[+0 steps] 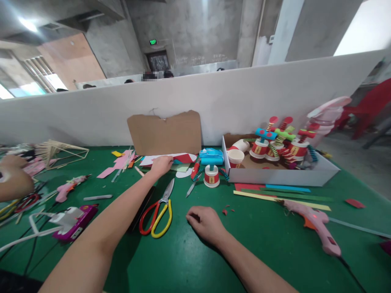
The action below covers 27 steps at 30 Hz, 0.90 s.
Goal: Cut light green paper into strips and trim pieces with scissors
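Observation:
My left hand (161, 166) reaches forward to a pile of coloured paper sheets (185, 158), its fingers closed on the red and white paper there; the fingertips are partly hidden. On the green table, my right hand (205, 221) rests with fingers curled and nothing visible in them. Scissors (161, 209) with one red and one yellow handle lie between my arms, blades pointing away. Beyond my right hand stands a paper-cup figure (211, 175) with a blue roll on top and dark coiled arms. A utility knife (195, 173) lies beside it.
A white box (275, 177) holds several cup figures. Paper strips (284, 195) and a pink glue gun (314, 224) lie at right. At left are another glue gun (69, 188), a purple power strip (76, 224) and a co-worker's arm (15, 183). Cardboard (165, 132) leans on the partition.

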Tool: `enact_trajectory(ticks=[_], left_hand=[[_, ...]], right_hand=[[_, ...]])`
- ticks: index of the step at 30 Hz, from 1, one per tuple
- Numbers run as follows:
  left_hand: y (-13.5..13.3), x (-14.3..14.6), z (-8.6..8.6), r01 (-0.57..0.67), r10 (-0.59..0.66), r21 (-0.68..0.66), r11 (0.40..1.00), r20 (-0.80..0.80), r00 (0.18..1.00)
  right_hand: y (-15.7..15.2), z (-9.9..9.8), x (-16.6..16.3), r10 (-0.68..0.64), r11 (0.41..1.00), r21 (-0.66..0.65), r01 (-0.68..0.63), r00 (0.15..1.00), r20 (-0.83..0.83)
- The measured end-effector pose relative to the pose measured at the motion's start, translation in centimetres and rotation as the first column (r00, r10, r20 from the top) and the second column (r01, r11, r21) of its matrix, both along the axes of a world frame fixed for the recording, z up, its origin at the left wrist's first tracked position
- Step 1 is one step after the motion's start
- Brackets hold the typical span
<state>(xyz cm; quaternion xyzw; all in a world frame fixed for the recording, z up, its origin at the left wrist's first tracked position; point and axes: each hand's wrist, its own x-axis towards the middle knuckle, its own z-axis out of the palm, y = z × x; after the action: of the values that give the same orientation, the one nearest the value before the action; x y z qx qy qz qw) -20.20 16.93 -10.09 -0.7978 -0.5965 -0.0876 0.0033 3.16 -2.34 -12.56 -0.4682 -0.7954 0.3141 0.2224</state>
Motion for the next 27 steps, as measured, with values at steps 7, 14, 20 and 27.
enact_trajectory(ticks=[7,14,20,27], left_hand=[[0.1,0.4,-1.7,-0.03,0.044,-0.095,0.995,0.149,0.988],[-0.3,0.1,-1.0,0.048,-0.039,-0.067,0.997,0.126,0.991],[-0.8,0.4,-0.9,0.054,-0.053,-0.055,0.997,0.028,0.998],[-0.8,1.3,-1.0,-0.032,0.032,0.0,0.999,-0.036,0.999]], right_hand=[[0.0,-0.2,0.0,0.0,1.0,0.01,0.0,1.0,-0.002],[0.0,-0.2,0.0,0.004,1.0,0.015,-0.004,1.0,-0.017],[0.0,-0.1,0.0,0.002,1.0,0.014,-0.002,1.0,0.003],[0.0,-0.2,-0.1,-0.003,1.0,0.01,0.003,1.0,-0.006]])
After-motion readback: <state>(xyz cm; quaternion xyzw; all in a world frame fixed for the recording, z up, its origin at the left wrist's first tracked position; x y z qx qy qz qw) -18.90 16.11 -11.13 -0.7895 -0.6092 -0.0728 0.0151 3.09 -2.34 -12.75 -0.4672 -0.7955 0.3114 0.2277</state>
